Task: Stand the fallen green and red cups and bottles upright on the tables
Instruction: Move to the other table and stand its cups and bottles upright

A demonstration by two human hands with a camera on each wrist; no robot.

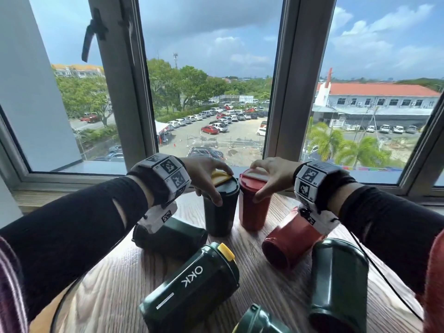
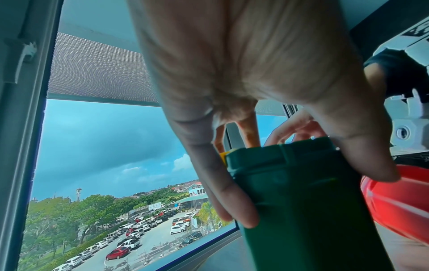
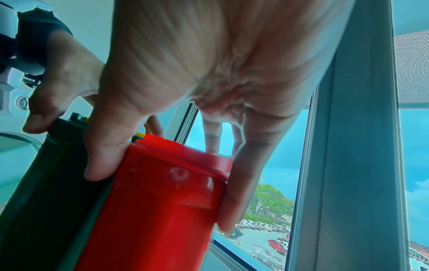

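The wood-grain table (image 1: 115, 280) was brown. Behind the dark green bottle (image 1: 192, 288) with white "OKK" lettering and a yellow cap stood a dark green cup (image 1: 219, 212), yellow flap on its lid, and a red cup (image 1: 254, 212) with a whitish flap. Both wristbands (image 1: 168, 176) were grey with black-and-white square markers.

Table: a round wood-grain table (image 1: 115, 284) is sitting just below the window sill.
Standing: a green cup (image 1: 219, 212) and a red cup (image 1: 254, 207) are standing upright, side by side, at the table's far edge.
Lying near the green cup: a dark green cup (image 1: 177, 236) and the OKK bottle (image 1: 192, 289).
Lying near the red cup: a red cup on its side (image 1: 288, 246) and a green tumbler (image 1: 336, 284).
Near edge: another green lid (image 1: 259, 320) is poking in, partly cut off.
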